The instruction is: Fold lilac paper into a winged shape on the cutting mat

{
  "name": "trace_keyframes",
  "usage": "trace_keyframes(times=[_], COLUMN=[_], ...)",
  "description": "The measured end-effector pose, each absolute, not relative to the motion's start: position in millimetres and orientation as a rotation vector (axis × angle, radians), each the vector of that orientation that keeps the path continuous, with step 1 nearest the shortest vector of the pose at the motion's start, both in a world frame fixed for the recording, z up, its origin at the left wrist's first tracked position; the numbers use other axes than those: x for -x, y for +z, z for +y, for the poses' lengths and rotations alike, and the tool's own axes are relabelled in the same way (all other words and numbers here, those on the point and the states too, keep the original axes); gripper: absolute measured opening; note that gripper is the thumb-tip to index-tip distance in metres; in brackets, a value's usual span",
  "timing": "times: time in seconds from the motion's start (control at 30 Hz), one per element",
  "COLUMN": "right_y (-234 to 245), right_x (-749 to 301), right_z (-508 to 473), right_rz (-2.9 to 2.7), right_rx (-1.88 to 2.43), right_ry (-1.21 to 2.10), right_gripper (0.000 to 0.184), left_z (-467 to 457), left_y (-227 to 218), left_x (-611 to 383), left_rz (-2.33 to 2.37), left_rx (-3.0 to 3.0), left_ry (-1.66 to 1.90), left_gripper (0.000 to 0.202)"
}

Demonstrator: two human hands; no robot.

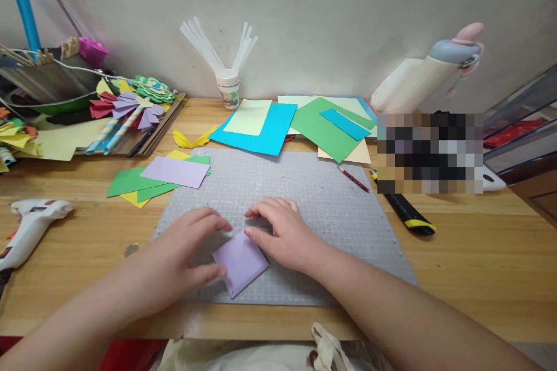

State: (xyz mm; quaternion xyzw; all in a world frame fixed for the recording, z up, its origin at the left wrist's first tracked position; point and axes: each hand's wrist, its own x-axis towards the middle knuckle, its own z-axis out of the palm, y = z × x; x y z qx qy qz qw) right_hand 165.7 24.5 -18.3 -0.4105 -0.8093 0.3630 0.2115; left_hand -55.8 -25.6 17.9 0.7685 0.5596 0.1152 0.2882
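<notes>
A folded square of purple paper lies near the front edge of the grey cutting mat, turned corner-on to me. My left hand is at its left side, with the thumb at the paper's left edge and the fingers spread above the mat. On the other side, my right hand has its thumb at the top corner, its fingers curved and apart. Neither hand is closed around the paper. Left of the mat's top sits a purple strip on green and yellow sheets.
A hot glue gun lies at the left. Coloured sheets, a pencil and a black-and-yellow cutter lie behind and to the right. Glue sticks stand in a paper cup; paper flowers are at the back left.
</notes>
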Motion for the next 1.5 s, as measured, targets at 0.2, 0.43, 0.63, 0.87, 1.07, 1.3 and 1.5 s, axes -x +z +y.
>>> trace_keyframes(times=[0.2,0.43,0.63,0.87,1.07,1.3,1.5], right_y=[-17,-19,-20,-25,-22,-23,-24], right_x=[-159,-163,-179,-181,-180,-181,-188], right_z=[20,25,49,55,51,49,52], right_rz=[-2.201,-1.875,-1.301,-1.021,-1.024,-1.1,-1.243], right_rx=[1.149,1.074,1.076,1.073,1.064,1.01,0.927], right_ry=[1.063,1.4,1.495,1.406,1.402,1.422,1.265], right_gripper=[0.01,0.012,0.025,0.025,0.02,0.021,0.022], left_z=[-52,-49,-12,10,11,17,24], left_y=[-1,-4,24,21,6,-4,-8], left_x=[56,52,27,-7,0,12,20], left_rz=[1.644,1.668,1.582,1.442,1.484,1.46,1.382], left_rx=[-2.004,-1.832,-1.523,-1.65,-1.707,-1.616,-1.573], left_ry=[0.257,0.516,0.742,0.769,0.888,0.941,0.952], left_gripper=[0.028,0.033,0.039,0.041,0.026,0.026,0.028])
